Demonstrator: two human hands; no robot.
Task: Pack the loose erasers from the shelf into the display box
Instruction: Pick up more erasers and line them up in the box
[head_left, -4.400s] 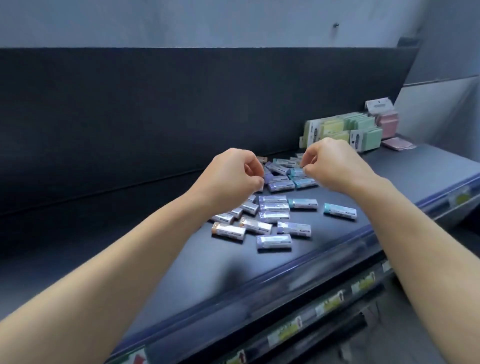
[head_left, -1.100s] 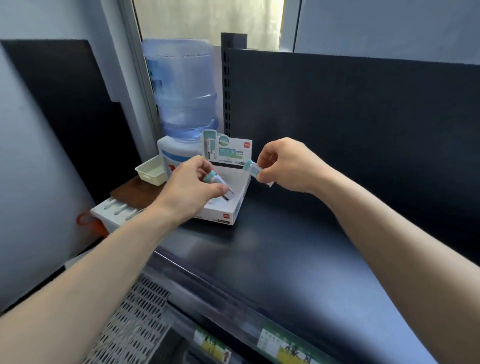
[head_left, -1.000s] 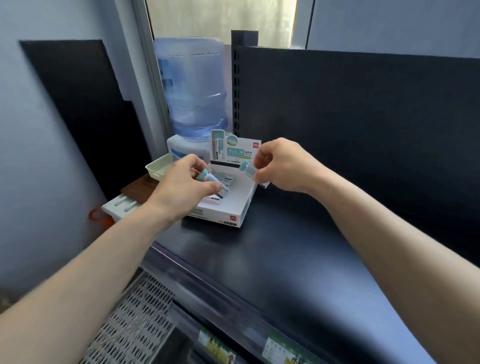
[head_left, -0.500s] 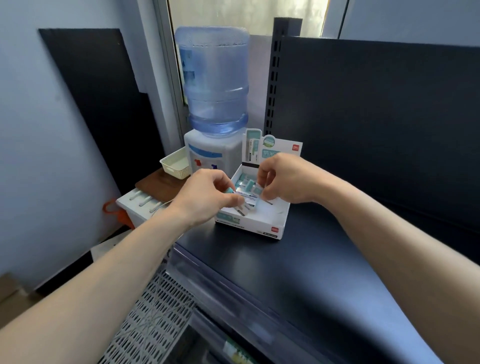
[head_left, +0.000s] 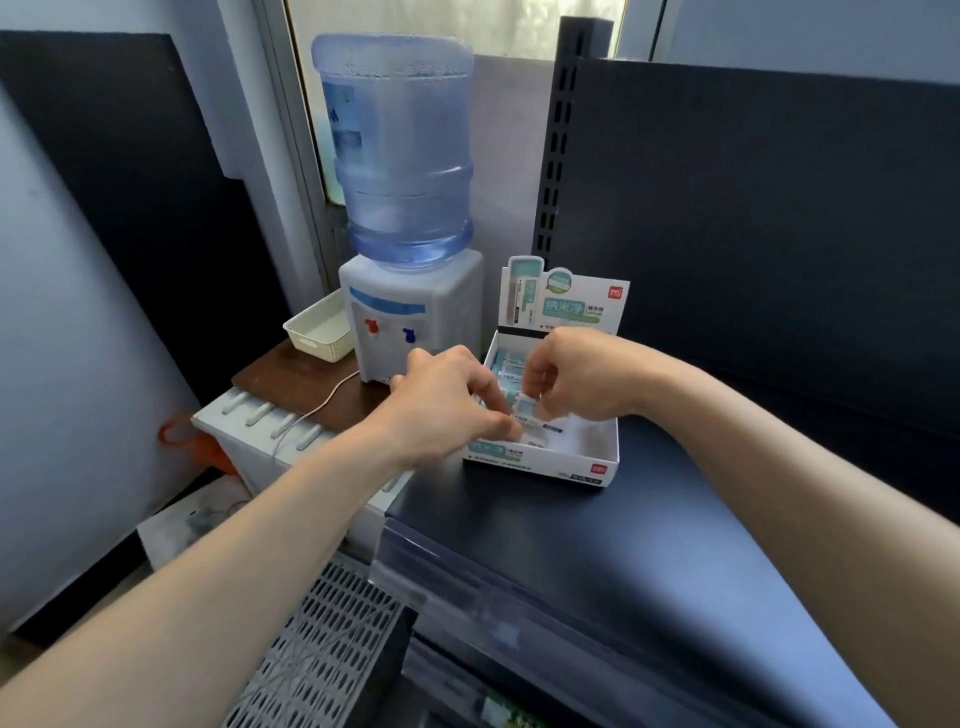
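Note:
The white display box (head_left: 582, 464) stands at the left end of the dark shelf (head_left: 623, 551), its printed header card (head_left: 563, 306) upright at the back. Several teal-and-white erasers (head_left: 505, 364) lie in its far left part. My left hand (head_left: 449, 402) reaches in over the left wall, fingertips pinched low on an eraser (head_left: 543, 427) that is mostly hidden. My right hand (head_left: 579, 376) hovers inside the box, thumb and fingers closed on another eraser (head_left: 525, 406) held on end.
A water dispenser (head_left: 415, 322) with a blue bottle (head_left: 397, 150) stands just left of the box on a wooden board (head_left: 291, 374), beside a cream basket (head_left: 318, 332). A white perforated crate (head_left: 322, 649) sits below. The shelf's dark back panel (head_left: 753, 234) rises behind.
Both hands, each carrying an eraser, have lowered from above the box's rim down into it. The view has shifted, so the box now appears further right.

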